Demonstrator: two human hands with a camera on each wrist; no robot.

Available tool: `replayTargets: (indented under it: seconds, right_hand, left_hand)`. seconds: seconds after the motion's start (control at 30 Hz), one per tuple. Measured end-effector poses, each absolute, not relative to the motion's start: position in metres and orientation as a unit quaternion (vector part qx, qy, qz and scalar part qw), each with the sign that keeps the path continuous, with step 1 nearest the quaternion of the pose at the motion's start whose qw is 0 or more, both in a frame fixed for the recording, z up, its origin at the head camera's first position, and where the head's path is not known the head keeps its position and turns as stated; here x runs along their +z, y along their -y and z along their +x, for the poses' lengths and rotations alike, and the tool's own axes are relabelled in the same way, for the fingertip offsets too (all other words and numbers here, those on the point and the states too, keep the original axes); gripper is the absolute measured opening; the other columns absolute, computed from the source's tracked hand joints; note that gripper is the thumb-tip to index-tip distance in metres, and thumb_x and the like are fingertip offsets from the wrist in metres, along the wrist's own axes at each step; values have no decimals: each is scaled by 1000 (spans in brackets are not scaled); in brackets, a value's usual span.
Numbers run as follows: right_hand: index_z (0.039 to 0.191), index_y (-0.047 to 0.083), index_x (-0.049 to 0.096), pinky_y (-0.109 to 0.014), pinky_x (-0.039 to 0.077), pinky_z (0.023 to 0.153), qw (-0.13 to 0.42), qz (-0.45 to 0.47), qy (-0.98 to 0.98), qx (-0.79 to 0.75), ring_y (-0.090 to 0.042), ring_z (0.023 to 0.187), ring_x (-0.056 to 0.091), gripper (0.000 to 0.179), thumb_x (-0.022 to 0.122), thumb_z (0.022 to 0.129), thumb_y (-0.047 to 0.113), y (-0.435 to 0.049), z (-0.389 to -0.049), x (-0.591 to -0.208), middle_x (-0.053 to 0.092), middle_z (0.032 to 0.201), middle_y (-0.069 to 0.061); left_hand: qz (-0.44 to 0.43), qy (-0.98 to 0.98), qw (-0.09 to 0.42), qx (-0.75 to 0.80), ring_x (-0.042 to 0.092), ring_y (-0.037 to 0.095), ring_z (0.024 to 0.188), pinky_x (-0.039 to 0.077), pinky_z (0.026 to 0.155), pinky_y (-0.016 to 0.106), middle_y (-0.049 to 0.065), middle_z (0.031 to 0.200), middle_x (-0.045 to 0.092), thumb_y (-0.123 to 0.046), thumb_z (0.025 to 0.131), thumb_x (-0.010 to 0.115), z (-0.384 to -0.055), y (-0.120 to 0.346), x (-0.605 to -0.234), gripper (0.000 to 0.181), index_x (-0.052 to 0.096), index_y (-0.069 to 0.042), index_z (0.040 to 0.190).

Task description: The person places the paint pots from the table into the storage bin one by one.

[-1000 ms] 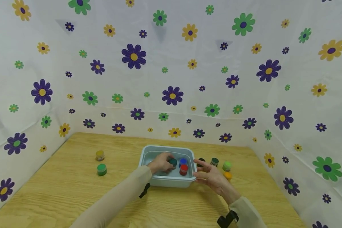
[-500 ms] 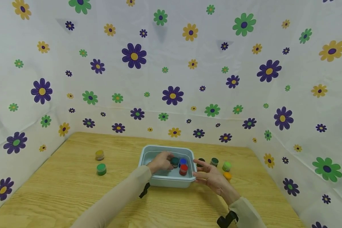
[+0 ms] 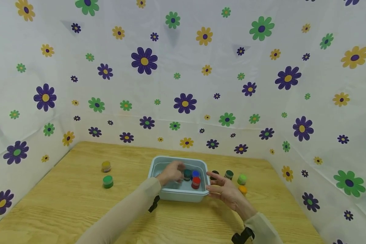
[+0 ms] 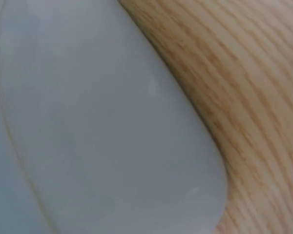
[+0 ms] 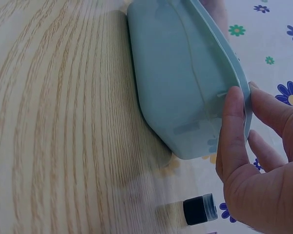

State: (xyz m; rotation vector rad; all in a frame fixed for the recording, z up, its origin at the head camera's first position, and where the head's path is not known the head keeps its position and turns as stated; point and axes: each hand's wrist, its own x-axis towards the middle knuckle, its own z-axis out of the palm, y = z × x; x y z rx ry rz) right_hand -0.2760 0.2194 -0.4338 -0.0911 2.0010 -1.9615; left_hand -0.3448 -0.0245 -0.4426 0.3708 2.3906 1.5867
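Inside the light blue plastic tub point(image 3: 183, 195), my left hand point(image 3: 171, 172) hovers just left of a dark green paint jar point(image 3: 187, 175), its fingers loosely bent and holding nothing. Beside that jar are a blue paint jar point(image 3: 195, 174) and a red paint jar point(image 3: 196, 183), grouped at the tub's right end. My right hand point(image 3: 227, 193) holds the tub's right front corner, with fingertips at the rim. In the right wrist view, the tub's rim point(image 5: 219, 39) passes between the digits of my right hand point(image 5: 263, 180). The left wrist view shows only the tub's wall point(image 4: 117, 117) and wood.
Left on the wooden table point(image 3: 125, 217) stand a yellow jar point(image 3: 106, 166) and a green jar point(image 3: 108, 182). Right of the tub are a black jar point(image 3: 214, 174), a dark green-lidded jar point(image 3: 228, 174), a light green jar point(image 3: 242, 179) and an orange jar point(image 3: 242, 189). Flowered sheeting point(image 3: 158, 84) surrounds the table.
My left hand slid the dark green jar rightward up to the blue and red ones, then let go and drew slightly left. The right hand stays at the tub's corner.
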Motion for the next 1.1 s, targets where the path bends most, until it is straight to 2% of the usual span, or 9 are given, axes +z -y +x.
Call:
replayTargets:
  seconds: [0.13,0.3,0.53,0.63,0.73,0.87,1.1]
  right_hand:
    - [151,6,36,-29,59,82,169,-32,-700,-693,-16,90,65,71,71,89,7,-220,-275,-432,48,121,-18]
    - [151,6,37,-29,59,82,169,-30,-702,-691,-17,90,65,70,71,89,7,-219,-275,-432,47,123,-20]
    - [151,6,36,-29,59,81,172,-29,-698,-695,-16,88,64,71,70,89,6,-219,-275,-431,48,116,-15]
    - [151,5,35,-29,59,82,171,-31,-698,-694,-16,89,64,71,71,89,7,-219,-275,-431,48,116,-15]
    - [151,6,36,-29,59,82,162,-26,-704,-691,-16,89,65,71,71,89,7,-219,-275,-431,49,118,-16]
    - [150,7,37,-30,59,83,159,-20,-709,-687,-16,90,65,71,72,89,8,-220,-274,-432,50,118,-16]
    - [150,7,38,-32,59,84,167,-25,-705,-689,-17,89,65,70,72,88,7,-218,-277,-435,49,117,-16]
  left_hand:
    - [128,-809,93,566,66,28,89,60,69,37,22,115,63,5,90,59,-346,28,-441,34,58,7,124]
    - [129,-803,80,576,67,21,78,59,66,33,17,99,69,-6,96,58,-347,36,-436,23,65,5,115]
    - [133,-803,97,573,67,28,76,55,62,33,14,88,70,-17,100,56,-346,48,-425,24,68,2,110]
    - [129,-800,95,579,62,21,69,49,57,29,9,82,68,-20,99,58,-344,53,-419,25,68,2,108]
    - [140,-801,86,576,59,18,66,43,53,24,9,81,69,-22,99,59,-343,59,-412,27,68,1,108]
    - [157,-810,78,560,58,20,65,40,51,23,15,86,69,-25,98,60,-343,74,-409,28,68,0,109]
    - [122,-803,76,578,52,16,61,39,50,22,8,82,68,-27,97,62,-342,113,-412,26,69,-6,111]
